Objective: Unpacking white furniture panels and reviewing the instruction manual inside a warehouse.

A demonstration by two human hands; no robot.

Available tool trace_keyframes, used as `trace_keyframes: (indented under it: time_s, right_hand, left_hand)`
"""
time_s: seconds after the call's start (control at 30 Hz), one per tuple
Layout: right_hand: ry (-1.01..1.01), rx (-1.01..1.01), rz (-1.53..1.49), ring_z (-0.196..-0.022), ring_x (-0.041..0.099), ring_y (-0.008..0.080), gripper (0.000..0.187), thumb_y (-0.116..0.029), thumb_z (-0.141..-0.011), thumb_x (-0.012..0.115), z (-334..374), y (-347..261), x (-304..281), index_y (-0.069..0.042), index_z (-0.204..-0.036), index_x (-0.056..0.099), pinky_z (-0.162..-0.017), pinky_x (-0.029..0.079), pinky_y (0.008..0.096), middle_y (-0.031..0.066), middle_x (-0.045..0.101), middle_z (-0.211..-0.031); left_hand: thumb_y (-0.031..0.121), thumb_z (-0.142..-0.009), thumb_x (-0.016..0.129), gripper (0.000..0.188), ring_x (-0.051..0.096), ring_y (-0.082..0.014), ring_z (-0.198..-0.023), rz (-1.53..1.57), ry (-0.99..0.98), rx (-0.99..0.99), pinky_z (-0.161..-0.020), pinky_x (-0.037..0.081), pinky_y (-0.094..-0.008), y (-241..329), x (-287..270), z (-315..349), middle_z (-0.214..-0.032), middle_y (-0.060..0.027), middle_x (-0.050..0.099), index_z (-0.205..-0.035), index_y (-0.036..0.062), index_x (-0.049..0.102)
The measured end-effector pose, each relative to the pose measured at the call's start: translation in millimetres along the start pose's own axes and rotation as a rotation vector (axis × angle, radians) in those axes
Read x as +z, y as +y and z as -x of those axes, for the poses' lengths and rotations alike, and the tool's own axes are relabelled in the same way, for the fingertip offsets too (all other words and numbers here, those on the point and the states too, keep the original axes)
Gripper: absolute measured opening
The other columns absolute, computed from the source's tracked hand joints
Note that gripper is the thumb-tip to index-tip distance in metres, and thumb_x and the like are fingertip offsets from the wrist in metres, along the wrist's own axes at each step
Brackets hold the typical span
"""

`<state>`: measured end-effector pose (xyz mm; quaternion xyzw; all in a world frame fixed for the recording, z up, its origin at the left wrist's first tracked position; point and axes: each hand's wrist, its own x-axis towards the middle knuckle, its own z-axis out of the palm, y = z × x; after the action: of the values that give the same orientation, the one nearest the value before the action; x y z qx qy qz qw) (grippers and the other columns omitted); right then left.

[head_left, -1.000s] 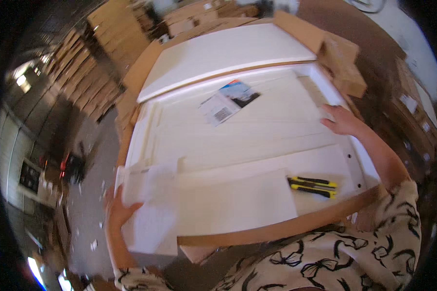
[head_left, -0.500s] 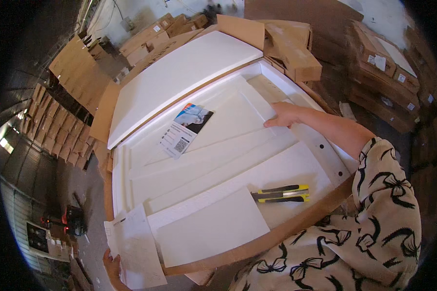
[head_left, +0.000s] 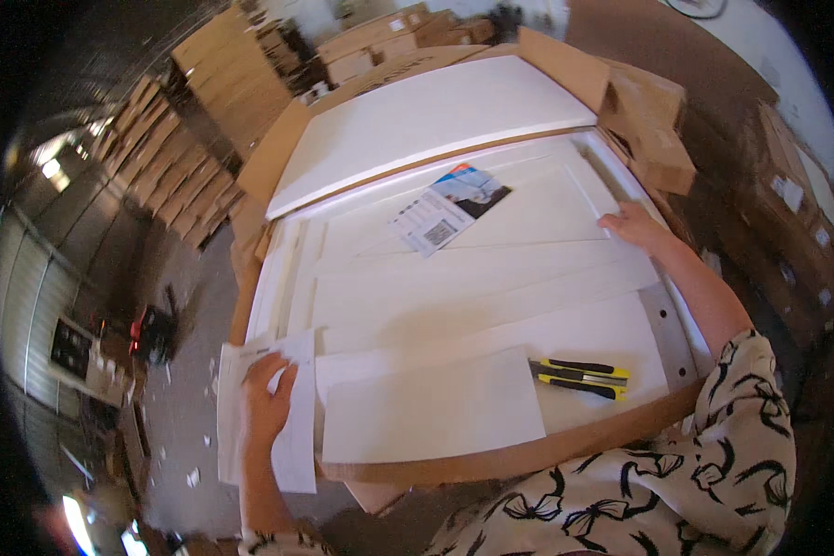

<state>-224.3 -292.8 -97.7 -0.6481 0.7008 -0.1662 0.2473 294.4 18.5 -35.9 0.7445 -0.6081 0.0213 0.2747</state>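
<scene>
My left hand [head_left: 267, 394] is over a printed white sheet of paper [head_left: 292, 463] that hangs past the near left corner of a large cardboard box. Its fingers are bent, with a gap between them and the thumb. At the right end of the box my right hand [head_left: 632, 227] grips the end of a white panel [head_left: 574, 190], fingers closed over its edge. Other white boards [head_left: 473, 278] lie flat around it. A colour-printed leaflet [head_left: 452, 206] rests on them. Near the front edge are a blank white sheet [head_left: 435, 408] and yellow-and-black utility knives [head_left: 579, 375].
A big white slab [head_left: 435, 120] lies along the box's far side, beside raised cardboard flaps [head_left: 561, 69]. Stacked cartons stand at the left [head_left: 162, 167] and right [head_left: 788, 222]. Scraps litter the floor [head_left: 190, 435] at left.
My view has turned left. My left hand has moved from the printed sheet's outer edge to above it. The panel end at my right hand has come closer to the box's right wall.
</scene>
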Motion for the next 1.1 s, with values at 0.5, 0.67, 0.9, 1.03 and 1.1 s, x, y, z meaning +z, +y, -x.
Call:
trace_keyframes:
  time_s: [0.5,0.67,0.9,1.03,1.1]
  right_hand:
    - [-0.199,-0.041,-0.213,-0.08,0.06,0.0205,0.047,-0.028,-0.078,0.06,8,-21,-37,0.005,-0.111,0.052,-0.07,0.049,0.0339,0.0136,0.061,-0.095]
    - [-0.149,-0.006,-0.273,-0.074,0.061,0.0176,0.04,-0.026,-0.078,0.06,35,-30,-46,0.003,-0.106,0.057,-0.067,0.049,0.031,0.0101,0.063,-0.086]
    - [0.003,-0.166,-0.281,-0.067,0.059,0.0137,0.035,-0.026,-0.076,0.063,59,-24,-48,0.003,-0.095,0.063,-0.062,0.048,0.0293,0.0085,0.063,-0.078]
    - [0.075,-0.349,-0.391,-0.07,0.058,0.0131,0.036,-0.024,-0.075,0.063,50,-14,-35,0.003,-0.1,0.061,-0.064,0.047,0.0275,0.0072,0.063,-0.081]
    - [0.106,-0.332,-0.326,-0.074,0.057,0.0122,0.041,-0.026,-0.075,0.062,25,-34,-47,0.003,-0.104,0.06,-0.066,0.046,0.0266,0.0061,0.062,-0.085]
  left_hand:
    - [0.046,-0.082,0.05,0.056,0.049,-0.037,-0.111,-0.287,-0.358,-0.436,-0.095,0.038,-0.0396,-118,85,-100,-0.114,-0.0242,0.055,-0.111,-0.0017,0.056]
    - [0.052,-0.08,0.051,0.06,0.055,-0.0384,-0.103,-0.263,-0.267,-0.541,-0.086,0.045,-0.0396,-92,79,-121,-0.107,-0.0269,0.057,-0.104,-0.0031,0.059]
    - [0.047,-0.075,0.062,0.054,0.063,-0.0295,-0.082,-0.123,-0.34,-0.635,-0.072,0.048,-0.0358,-75,44,-120,-0.086,-0.0221,0.064,-0.088,-0.0057,0.064]
    - [0.036,-0.077,0.066,0.043,0.059,-0.0195,-0.066,0.149,-0.091,-0.521,-0.064,0.047,-0.0329,-112,66,-105,-0.072,-0.0127,0.064,-0.08,-0.006,0.065]
    - [0.037,-0.079,0.064,0.041,0.056,-0.02,-0.062,0.048,0.007,-0.445,-0.062,0.046,-0.033,-111,61,-124,-0.066,-0.009,0.061,-0.077,-0.0042,0.065]
